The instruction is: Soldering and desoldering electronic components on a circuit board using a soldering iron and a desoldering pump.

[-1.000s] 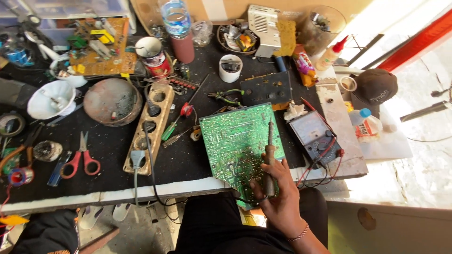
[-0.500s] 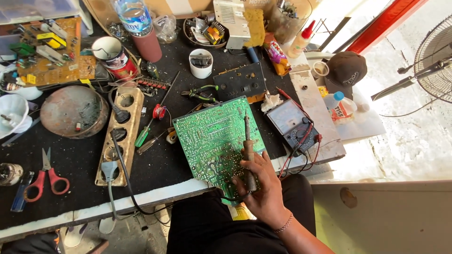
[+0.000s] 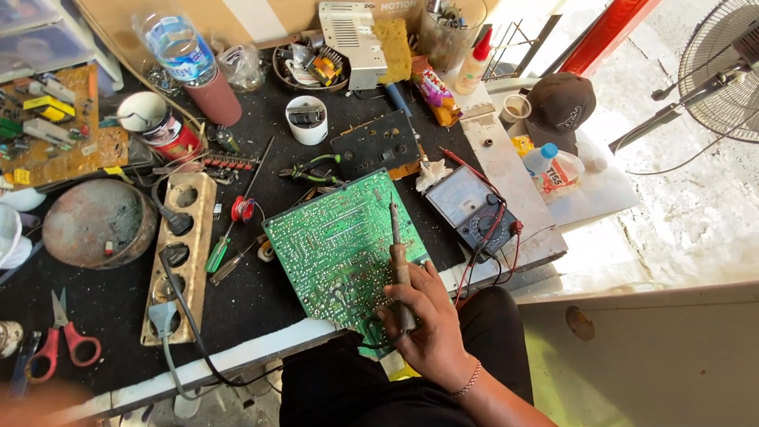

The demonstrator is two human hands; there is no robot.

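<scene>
1. Black workbench runs across my view, crowded edge to edge with parts and tools.
2. Green circuit board lies solder-side up near the front edge, tilted, one corner overhanging toward my lap.
3. Wooden socket strip sits left of the board, a black plug in its upper hole and a grey plug near the bottom.
4. Round rusty metal bowl rests further left, just beside the strip.
5. Analog multimeter lies right of the board on a pale plank, red and black leads trailing off the front.
6. My right hand is closed around the handle of the soldering iron, palm low on the board's near edge.
7. The iron lies across the board, tip pointing away from me toward the far corner.
8. Red-handled scissors lie at the far left front.
9. My left hand: not visible, so I cannot tell its state.
</scene>
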